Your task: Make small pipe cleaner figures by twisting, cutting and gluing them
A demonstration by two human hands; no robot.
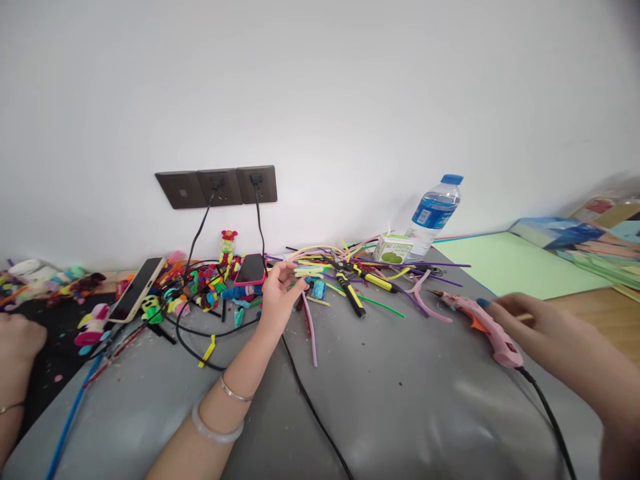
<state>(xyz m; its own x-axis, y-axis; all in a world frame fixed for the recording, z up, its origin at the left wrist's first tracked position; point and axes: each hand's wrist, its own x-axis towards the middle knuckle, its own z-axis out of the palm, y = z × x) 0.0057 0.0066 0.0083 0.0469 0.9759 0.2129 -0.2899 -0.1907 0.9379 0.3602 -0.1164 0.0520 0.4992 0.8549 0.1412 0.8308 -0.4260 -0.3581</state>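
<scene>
My left hand [281, 290] is closed, pinching a small bundle of pale yellow and light blue pipe cleaners [309, 272] between thumb and fingertips. To the right, my right hand [533, 320] reaches over a pink hot glue gun [480, 319] lying on the grey table mat [400, 413]. Its fingers look stretched out and apart, close to the top of the gun; whether they touch it I cannot tell. A small blue fuzzy piece [319, 289] lies just beyond my left fingertips. Loose pipe cleaners [310, 327] spread around there.
Yellow-black pliers [351, 293], a tissue box [393, 249] and a water bottle [434, 213] stand or lie near the wall. Phones [137, 290] and fuzzy figures [93, 327] are at left, by another person's hand [20, 343]. Black cables [313, 407] cross the mat. Green paper [525, 267] lies right.
</scene>
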